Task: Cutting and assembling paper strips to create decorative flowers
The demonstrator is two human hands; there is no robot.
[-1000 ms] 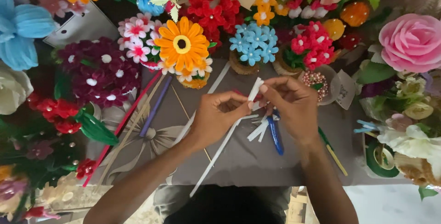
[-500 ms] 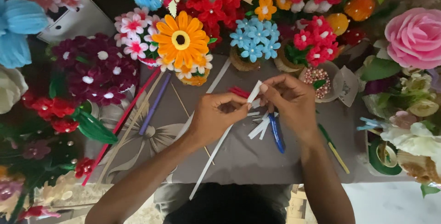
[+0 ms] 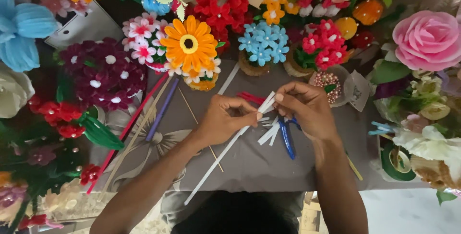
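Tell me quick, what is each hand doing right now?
Left hand: closed, pinching the long white fuzzy pipe-cleaner stem.
Right hand: closed, pinching the same stem's upper end.

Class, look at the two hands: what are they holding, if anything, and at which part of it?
Both hands, left hand and right hand, pinch a long white pipe cleaner at its upper end; the rest trails free toward the person.

White pipe cleaner [image 3: 225, 150] — long, slanted, upper end pinched between fingers.

head camera, straight down

close above a grey table [image 3: 269, 167]; arms enter from the frame's bottom edge
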